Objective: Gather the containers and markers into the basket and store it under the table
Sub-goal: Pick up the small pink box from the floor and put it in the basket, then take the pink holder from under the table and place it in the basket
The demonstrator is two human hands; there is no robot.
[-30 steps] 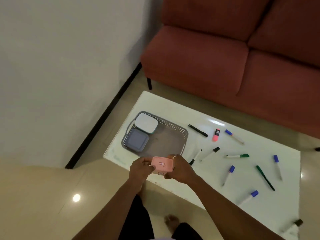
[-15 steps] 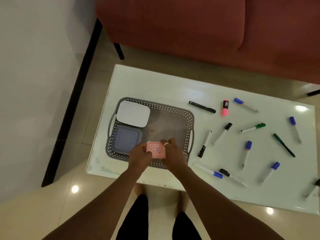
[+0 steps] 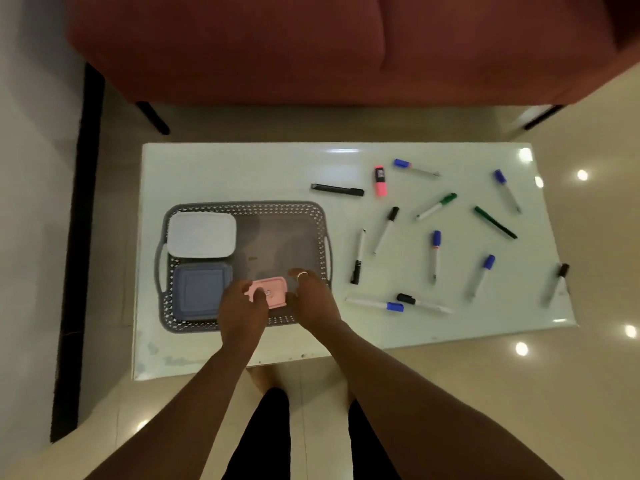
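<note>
pink container (image 3: 272,293): sits lower than half a second ago, now down inside the basket by its near wall, about midway along; lies flat, label up, just right of the blue-grey container.
left hand (image 3: 242,308): curls its fingers over the left end of the pink container and grips it.
right hand (image 3: 313,301): hovers at the right end of the pink container, fingers bent, ringed finger lifted; cannot tell whether any fingertip touches it.
basket (image 3: 242,205): grey, perforated, a handle at each short end; stands on the left half of the table, closer to the near edge.
white container (image 3: 202,234): fills the far left corner of the basket, lid on.
blue-grey container (image 3: 199,291): fills the near left corner of the basket, just beside the white container.
markers (image 3: 436,254): lie flat and scattered over the right half of the table, apart from the basket; blue, black and green caps.
pink highlighter (image 3: 380,181): lies toward the far edge, just beside a black pen (image 3: 337,189).
table (image 3: 242,168): white, glossy, shows light glare.
sofa (image 3: 242,46): red, stands beyond the far edge.
</note>
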